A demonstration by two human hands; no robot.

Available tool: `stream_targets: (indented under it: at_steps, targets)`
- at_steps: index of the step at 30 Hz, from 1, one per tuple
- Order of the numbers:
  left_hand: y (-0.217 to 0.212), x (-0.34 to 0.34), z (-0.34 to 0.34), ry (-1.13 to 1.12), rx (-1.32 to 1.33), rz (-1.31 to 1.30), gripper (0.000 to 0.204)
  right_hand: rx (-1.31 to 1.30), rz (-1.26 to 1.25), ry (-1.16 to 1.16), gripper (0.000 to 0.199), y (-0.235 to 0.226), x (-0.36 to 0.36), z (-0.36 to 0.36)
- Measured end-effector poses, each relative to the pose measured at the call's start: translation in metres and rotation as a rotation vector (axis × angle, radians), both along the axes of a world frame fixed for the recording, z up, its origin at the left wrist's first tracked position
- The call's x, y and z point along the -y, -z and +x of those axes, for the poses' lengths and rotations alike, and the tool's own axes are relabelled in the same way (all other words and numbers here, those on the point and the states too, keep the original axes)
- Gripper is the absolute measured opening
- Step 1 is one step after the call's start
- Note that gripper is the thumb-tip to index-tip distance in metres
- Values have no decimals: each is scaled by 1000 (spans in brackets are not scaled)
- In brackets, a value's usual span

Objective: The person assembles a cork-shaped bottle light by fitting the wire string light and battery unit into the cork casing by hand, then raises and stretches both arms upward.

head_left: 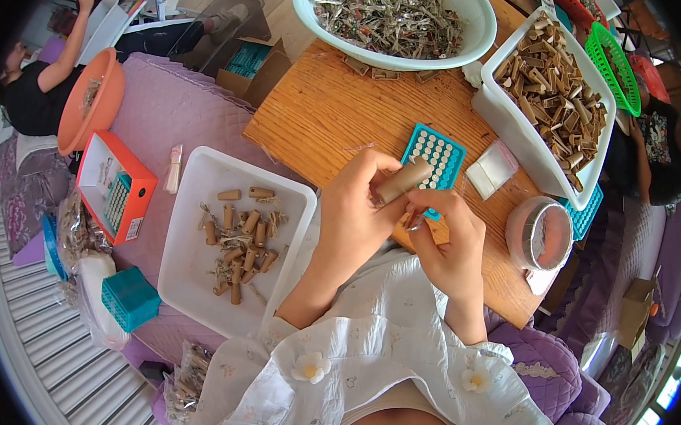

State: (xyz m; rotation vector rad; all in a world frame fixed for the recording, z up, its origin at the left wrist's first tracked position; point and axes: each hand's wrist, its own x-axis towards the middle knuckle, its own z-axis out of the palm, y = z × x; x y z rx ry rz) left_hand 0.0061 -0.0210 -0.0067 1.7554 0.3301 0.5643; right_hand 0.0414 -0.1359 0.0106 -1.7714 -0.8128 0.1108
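Note:
A brown cardboard tube is held in my left hand, its fingers wrapped around it above the wooden table. My right hand is closed in a pinch close beside the tube; a small shiny, clear bit shows at its fingertips, too small to name. Just behind the hands lies a teal rack with rows of round whitish pieces. To its right rests a stack of small clear bags. On the left, a white tray holds several brown tubes with pale strings.
A pale blue basin of small wrapped pieces stands at the back of the wooden table. At right are a white bin of brown tubes and a pink jar. An orange box sits left. Other people work at both sides.

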Motion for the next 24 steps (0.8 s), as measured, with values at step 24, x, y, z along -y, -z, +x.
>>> stream_targets:
  at_steps: [24]
  targets:
    - [26, -3, 10, 451, 295, -856, 18, -675, 641, 134, 23, 13, 31, 40]
